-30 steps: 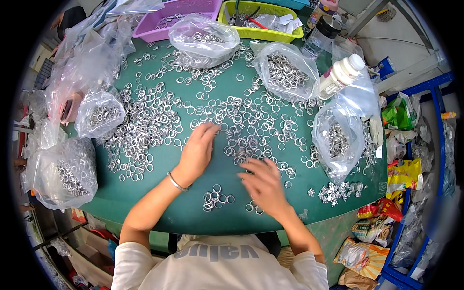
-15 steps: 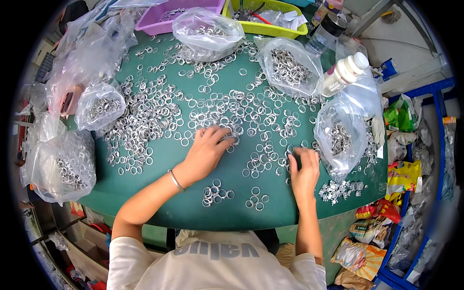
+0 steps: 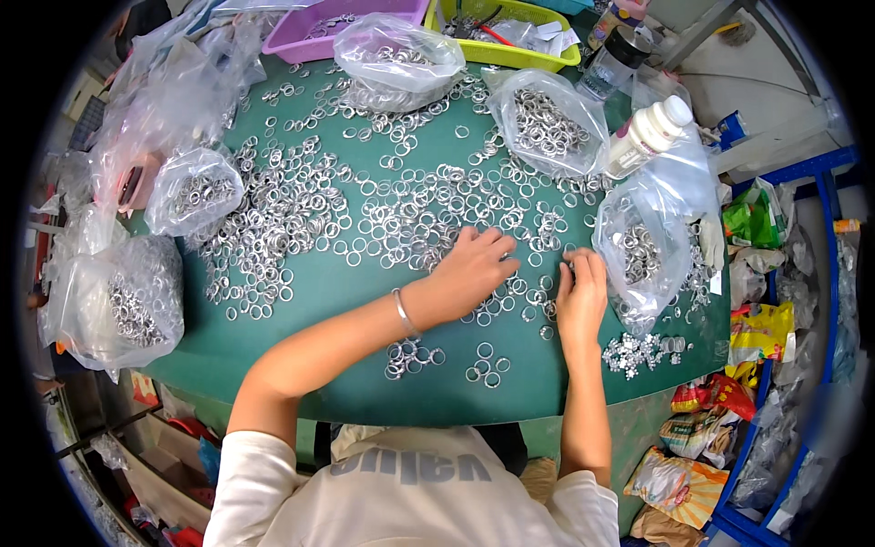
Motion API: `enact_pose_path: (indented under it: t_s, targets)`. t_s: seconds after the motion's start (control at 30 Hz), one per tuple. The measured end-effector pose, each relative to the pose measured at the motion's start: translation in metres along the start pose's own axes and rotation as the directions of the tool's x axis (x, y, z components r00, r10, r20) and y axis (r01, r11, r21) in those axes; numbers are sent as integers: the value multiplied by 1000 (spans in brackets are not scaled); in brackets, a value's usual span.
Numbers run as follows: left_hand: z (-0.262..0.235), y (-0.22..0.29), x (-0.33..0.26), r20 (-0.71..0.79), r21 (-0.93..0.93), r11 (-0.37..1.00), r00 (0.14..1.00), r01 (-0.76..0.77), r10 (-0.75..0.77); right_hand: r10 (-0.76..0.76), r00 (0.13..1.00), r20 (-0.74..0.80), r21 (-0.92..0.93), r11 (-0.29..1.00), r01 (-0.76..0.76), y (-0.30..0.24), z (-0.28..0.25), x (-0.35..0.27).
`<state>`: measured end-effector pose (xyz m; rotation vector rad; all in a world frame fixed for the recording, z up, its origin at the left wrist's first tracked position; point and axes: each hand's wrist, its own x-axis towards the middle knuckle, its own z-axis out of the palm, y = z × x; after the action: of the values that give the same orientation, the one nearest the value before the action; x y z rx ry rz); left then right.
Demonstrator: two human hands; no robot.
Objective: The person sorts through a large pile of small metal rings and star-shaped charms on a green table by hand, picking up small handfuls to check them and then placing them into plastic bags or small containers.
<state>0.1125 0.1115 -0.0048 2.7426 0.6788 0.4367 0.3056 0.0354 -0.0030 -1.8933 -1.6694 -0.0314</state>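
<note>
Many silver metal rings [image 3: 415, 219] lie in loose spreads over the green tabletop [image 3: 301, 356]. My left hand [image 3: 469, 272] reaches across the middle, palm down, fingers apart and a little bent over the rings near its tips. To its right, my right hand [image 3: 581, 294] has thumb and fingers drawn together beside the right-hand bag; anything between the fingertips is hidden. Single rings lie just left of that hand. Closer to me are two small groups, one left-hand cluster of rings [image 3: 413, 358] and a smaller ring group [image 3: 488, 366].
Clear plastic bags of rings stand around the edges, including a right bag [image 3: 641, 251] and a back bag [image 3: 547, 123]. A white bottle [image 3: 649, 137] leans at back right. Small shiny pieces [image 3: 632, 356] lie front right. A purple basket [image 3: 301, 41] and yellow basket [image 3: 510, 56] sit behind.
My left hand has moved right across the rings, toward my right hand. The right hand has risen slightly away from me, its fingers drawn closer together.
</note>
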Motion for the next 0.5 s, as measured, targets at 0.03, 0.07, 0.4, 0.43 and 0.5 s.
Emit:
enact_pose_path:
  t_s: [0.03,0.07,0.4,0.43,0.5]
  targets:
    - [4,-1,4,-20,35,999,1000,4,-4,14,1000,20,30,999,-15,0,-4,-5]
    - [6,-4,4,-20,38,999,1000,1,0,27,999,41,60,998,-30,-2,-9,-8]
    - [-2,-12,1,-223,-165,986,973,25,-62,-105,974,199,192,979,66,-19,-22,-20]
    - [-5,-6,-5,-186,-176,984,981,18,-51,-154,955,252,238,967,93,-23,-33,-30]
    - [-10,15,-24,-104,-200,980,994,7,-29,-223,898,380,272,955,122,-29,-41,-53]
